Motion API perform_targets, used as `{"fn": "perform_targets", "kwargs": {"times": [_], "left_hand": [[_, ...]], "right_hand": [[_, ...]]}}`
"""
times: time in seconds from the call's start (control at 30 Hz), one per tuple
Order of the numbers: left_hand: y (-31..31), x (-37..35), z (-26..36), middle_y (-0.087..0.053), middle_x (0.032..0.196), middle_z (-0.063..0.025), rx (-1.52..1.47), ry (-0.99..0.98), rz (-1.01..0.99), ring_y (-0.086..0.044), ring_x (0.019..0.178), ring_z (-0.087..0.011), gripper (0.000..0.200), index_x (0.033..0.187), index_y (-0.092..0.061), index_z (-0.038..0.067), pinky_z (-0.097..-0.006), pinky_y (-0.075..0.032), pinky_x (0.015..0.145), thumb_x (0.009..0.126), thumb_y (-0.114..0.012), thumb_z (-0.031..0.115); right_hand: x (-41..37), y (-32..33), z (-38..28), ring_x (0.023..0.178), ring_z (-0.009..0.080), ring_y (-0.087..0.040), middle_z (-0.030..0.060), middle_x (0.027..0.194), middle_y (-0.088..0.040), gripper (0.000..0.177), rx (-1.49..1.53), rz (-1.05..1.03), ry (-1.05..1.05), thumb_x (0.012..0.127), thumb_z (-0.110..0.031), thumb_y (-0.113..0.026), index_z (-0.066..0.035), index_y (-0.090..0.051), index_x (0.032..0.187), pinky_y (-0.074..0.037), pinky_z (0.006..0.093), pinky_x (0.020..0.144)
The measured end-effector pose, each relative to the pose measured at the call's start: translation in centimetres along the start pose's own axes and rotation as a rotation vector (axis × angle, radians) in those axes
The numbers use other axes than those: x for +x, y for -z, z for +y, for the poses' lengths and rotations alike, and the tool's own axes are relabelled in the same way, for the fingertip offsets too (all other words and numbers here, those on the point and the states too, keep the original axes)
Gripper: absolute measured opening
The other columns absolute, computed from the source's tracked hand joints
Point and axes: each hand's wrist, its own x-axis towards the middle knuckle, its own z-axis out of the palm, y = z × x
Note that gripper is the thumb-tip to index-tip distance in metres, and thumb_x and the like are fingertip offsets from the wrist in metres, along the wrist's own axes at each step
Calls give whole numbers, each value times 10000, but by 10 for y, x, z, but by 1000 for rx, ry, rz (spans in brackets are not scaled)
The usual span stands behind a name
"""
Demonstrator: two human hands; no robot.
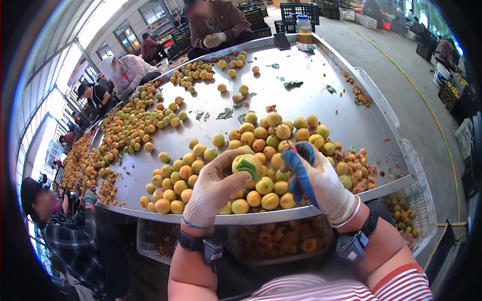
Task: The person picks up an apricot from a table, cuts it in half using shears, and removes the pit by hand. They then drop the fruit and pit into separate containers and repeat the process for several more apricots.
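A red-and-white striped shirt (311, 290) lay nearest. Beyond it, the tan-and-white-gloved left hand (215, 181) had fingers and thumb curled around a round yellow-green fruit (241, 161), over a heap of yellow-orange fruits (270, 201) on the shiny metal table (201, 131). The blue-and-white-gloved right hand (319, 176) was partly curled; whether it gripped anything, I cannot tell.

Metal counter (201, 114) with a raised rim. Whole yellow-orange fruits (183, 173) lie massed along the near edge and down the left side; a pile of fruit pieces (359, 170) occupies the near right corner. Green leaves (292, 85) are scattered centrally; a lidded jar (304, 30) and dark phone (281, 41) rest at the far end.
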Motion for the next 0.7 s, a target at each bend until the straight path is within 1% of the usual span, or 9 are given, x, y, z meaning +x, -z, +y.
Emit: {"fn": "perform_targets", "kwargs": {"times": [0.17,0.3,0.4,0.43,0.47,0.5,0.53,0.63,0.7], "left_hand": [[-5,-5,-12,-645,1198,-94,-388,-4,-154,-625,1084,-140,481,1330,-561,-37,-281,-499,975,887,-662,121],[-16,-13,-2,-640,1228,-91,-293,-15,-125,-618,1113,-149,495,1360,-544,-40,-292,-486,1005,898,-658,96],[-30,-20,1,-634,1260,-91,-337,-58,-89,-607,1152,-154,537,1384,-537,-49,-305,-478,1024,884,-707,51],[-32,-23,0,-632,1270,-95,-260,-104,-75,-603,1168,-160,542,1374,-555,-48,-301,-479,1021,868,-733,24],[-33,-24,-1,-630,1281,-98,-184,-149,-60,-600,1183,-166,549,1365,-572,-47,-298,-480,1019,851,-759,-2],[-33,-20,-2,-632,1271,-125,195,-448,15,-627,1151,-192,472,1267,-654,-44,-280,-493,989,815,-789,-28],[-32,-21,-4,-632,1271,-125,193,-449,15,-627,1151,-192,472,1267,-654,-44,-280,-493,989,815,-789,-28],[-29,-23,-4,-654,1205,-143,344,-584,100,-661,1048,-197,372,1183,-704,-35,-260,-518,904,816,-766,-53],[-23,-23,1,-672,1136,-139,337,-746,84,-660,922,-164,293,1111,-727,-33,-250,-523,795,822,-734,-76]], "right_hand": [[-2,-6,-3,505,61,-516,12,800,-592,251,40,-88,-52,1010,-282,-658,-60,-574,1092,-427,229,409],[-6,-10,1,501,73,-544,25,777,-588,434,-68,-153,-19,979,-462,-663,-53,-566,1087,-426,228,396],[-9,-13,8,489,84,-550,25,777,-588,463,5,-199,-55,988,-496,-632,-49,-564,1087,-428,231,388],[-9,-13,4,531,105,-575,44,832,-594,404,48,-170,-160,997,-339,-653,-10,-557,1211,-454,239,414],[-6,-7,10,531,105,-575,44,832,-594,404,44,-170,-159,997,-339,-653,-10,-557,1211,-454,239,414],[0,4,22,562,108,-581,57,867,-599,395,-261,-279,197,990,-235,-636,-9,-527,1295,-466,237,442],[2,10,28,593,112,-587,69,902,-605,434,-564,-382,557,982,-132,-619,-8,-497,1380,-479,235,471],[0,13,32,634,112,-583,87,971,-613,562,-418,-381,453,943,9,-561,-47,-428,1486,-489,232,521],[-5,12,32,626,108,-572,88,970,-617,548,-375,-337,382,947,22,-550,-45,-434,1478,-488,232,528]]}}
